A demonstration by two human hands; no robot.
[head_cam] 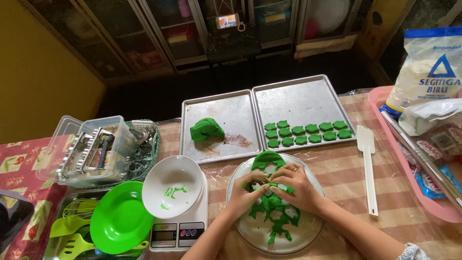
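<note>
Both of my hands work over a round glass plate [308,231] covered with a rolled sheet of green dough [274,216] full of cut-out holes. My left hand [245,192] pinches the dough at the sheet's middle. My right hand [294,185], with a ring on one finger, presses fingertips on the same spot, close against the left. Behind the plate, the right metal tray [298,98] holds several green cut-out shapes [308,133] in rows. The left metal tray [231,110] carries a lump of green dough [206,130].
A white bowl [173,185] with green smears sits on a kitchen scale [175,235]. A green plate [120,219], a clear box of cutters [91,149], a white spatula [368,163] and a pink tray [385,120] with a flour bag [428,67] surround the work area.
</note>
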